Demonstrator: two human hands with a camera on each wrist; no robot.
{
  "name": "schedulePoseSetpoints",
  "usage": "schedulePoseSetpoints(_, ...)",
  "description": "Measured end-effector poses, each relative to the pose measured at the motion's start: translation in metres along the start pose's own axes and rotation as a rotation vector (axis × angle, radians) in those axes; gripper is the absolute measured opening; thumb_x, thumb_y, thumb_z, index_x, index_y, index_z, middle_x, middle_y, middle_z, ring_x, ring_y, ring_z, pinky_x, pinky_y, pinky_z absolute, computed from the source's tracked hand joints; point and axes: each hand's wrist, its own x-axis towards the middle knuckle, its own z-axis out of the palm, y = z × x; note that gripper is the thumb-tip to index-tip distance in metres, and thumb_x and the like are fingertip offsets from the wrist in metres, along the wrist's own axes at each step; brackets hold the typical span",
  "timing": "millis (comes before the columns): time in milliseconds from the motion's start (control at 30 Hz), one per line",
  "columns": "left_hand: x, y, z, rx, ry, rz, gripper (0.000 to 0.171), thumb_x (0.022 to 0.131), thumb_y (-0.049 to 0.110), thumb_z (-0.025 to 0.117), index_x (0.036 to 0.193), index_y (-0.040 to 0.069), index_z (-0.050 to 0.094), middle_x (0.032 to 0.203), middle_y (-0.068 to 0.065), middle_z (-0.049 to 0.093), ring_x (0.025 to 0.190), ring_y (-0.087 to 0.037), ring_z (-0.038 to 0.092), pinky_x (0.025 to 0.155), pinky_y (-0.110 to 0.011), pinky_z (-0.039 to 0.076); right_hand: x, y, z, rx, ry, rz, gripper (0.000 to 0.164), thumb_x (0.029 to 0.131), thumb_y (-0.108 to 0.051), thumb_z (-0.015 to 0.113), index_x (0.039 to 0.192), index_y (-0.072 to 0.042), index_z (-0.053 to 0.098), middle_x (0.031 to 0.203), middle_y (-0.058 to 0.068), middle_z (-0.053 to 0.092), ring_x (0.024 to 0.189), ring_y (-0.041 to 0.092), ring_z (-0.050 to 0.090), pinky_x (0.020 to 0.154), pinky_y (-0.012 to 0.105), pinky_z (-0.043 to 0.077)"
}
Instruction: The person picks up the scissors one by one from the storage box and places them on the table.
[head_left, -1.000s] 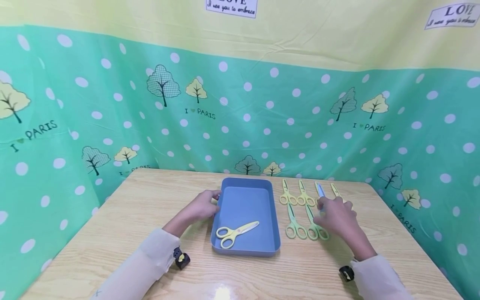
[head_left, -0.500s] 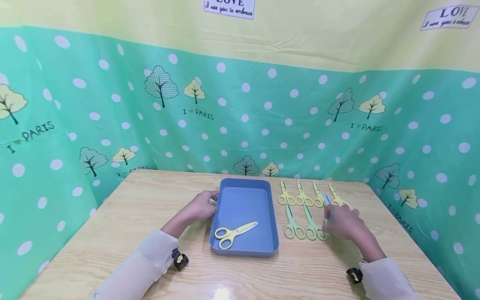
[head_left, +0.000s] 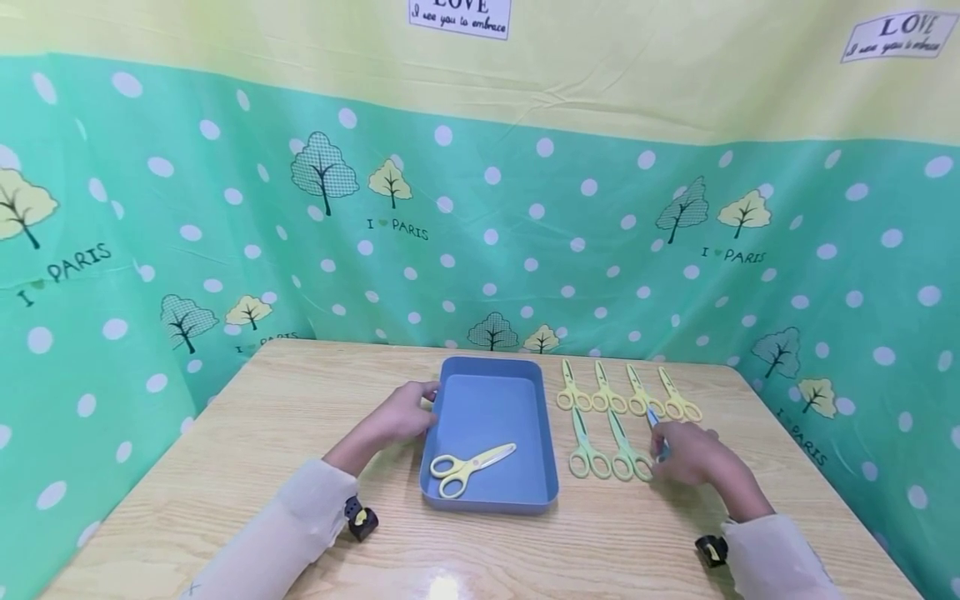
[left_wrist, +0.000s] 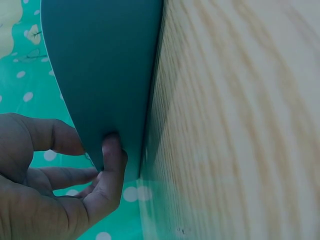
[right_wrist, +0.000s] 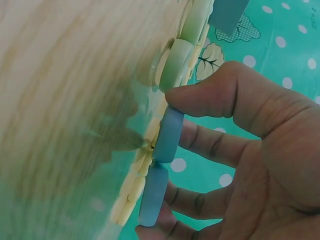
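My left hand (head_left: pixel 405 412) is at the left side of a blue-grey tray (head_left: pixel 490 506). In the left wrist view its thumb and fingers pinch the tray wall (left_wrist: pixel 105 65) near a corner. Inside the tray lies one pair of yellow scissors (head_left: pixel 461 475). To the right of the tray, my right hand (head_left: pixel 690 454) holds blue scissors (head_left: pixel 652 417) by the handles, low over the table. The right wrist view shows fingertips on the blue handle loops (right_wrist: pixel 169 132); the hand covers most of them in the head view. Two pairs of green scissors, the nearer one (head_left: pixel 630 458), lie just left of it.
A row of several yellow scissors (head_left: pixel 573 396) lies behind the green ones, blades pointing away. The wooden table (head_left: pixel 330 375) ends at a green and yellow patterned curtain (head_left: pixel 525 233) along the back and sides.
My right hand has drawn the blue scissors back from over the yellow row, toward me and slightly right, down beside the green scissors. The left hand stays on the tray.
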Motion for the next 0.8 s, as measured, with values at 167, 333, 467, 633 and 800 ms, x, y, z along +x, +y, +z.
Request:
schedulePoseSetpoints(167, 0.0009, -0.0003, 0.0004, 0.008, 0.007, -0.001, 0.067, 0.075, -0.008, 0.052, 0.141, 0.001, 0.042, 0.120, -0.019, 0.053, 0.070, -0.021, 0.058, 0.056, -0.033, 0.050, -0.0002, 0.0009, 0.0007, -0.004, -0.005, -0.001, 0.019, 0.070, -0.018, 0.073, 0.081, -0.013, 0.058, 0.069, 0.000, 0.052, 0.065, 0.019, 0.045, 0.067, 0.040, 0.030)
schedulePoseSetpoints(333, 0.0024, -0.0018, 0.0005, 0.004, 0.006, 0.004, 0.066, 0.075, -0.008, 0.052, 0.141, 0.002, 0.044, 0.119, -0.019, 0.053, 0.069, -0.021, 0.058, 0.057, -0.034, 0.051, 0.0010, 0.0028, 0.0021, -0.002, -0.015, 0.009, 0.020, 0.069, -0.018, 0.073, 0.082, -0.013, 0.058, 0.072, 0.001, 0.052, 0.067, 0.020, 0.045, 0.066, 0.039, 0.030)
schedulePoseSetpoints(467, 0.0026, -0.0026, 0.0002, 0.010, 0.007, 0.004, 0.067, 0.075, -0.008, 0.052, 0.141, 0.001, 0.043, 0.119, -0.019, 0.054, 0.065, -0.020, 0.056, 0.053, -0.031, 0.048, 0.0018, 0.0027, 0.0031, -0.005, -0.026, 0.019, 0.021, 0.068, -0.016, 0.074, 0.082, -0.013, 0.059, 0.072, 0.001, 0.052, 0.067, 0.020, 0.046, 0.067, 0.039, 0.031)
schedulePoseSetpoints(633, 0.0025, -0.0029, 0.0005, 0.012, 0.005, 0.001, 0.066, 0.076, -0.008, 0.052, 0.141, 0.001, 0.043, 0.119, -0.018, 0.054, 0.066, -0.019, 0.056, 0.053, -0.030, 0.047, 0.0018, 0.0014, 0.0031, -0.004, -0.040, 0.033, 0.022, 0.068, -0.015, 0.074, 0.084, -0.012, 0.059, 0.074, 0.002, 0.052, 0.069, 0.021, 0.046, 0.066, 0.039, 0.032)
schedulePoseSetpoints(800, 0.0016, -0.0014, 0.0005, 0.006, 0.000, 0.003, 0.066, 0.076, -0.008, 0.052, 0.141, 0.001, 0.043, 0.118, -0.018, 0.054, 0.067, -0.019, 0.056, 0.054, -0.031, 0.049, 0.0022, 0.0014, 0.0038, 0.015, -0.060, 0.058, 0.023, 0.068, -0.015, 0.073, 0.086, -0.012, 0.059, 0.074, 0.003, 0.051, 0.069, 0.022, 0.047, 0.061, 0.036, 0.034)
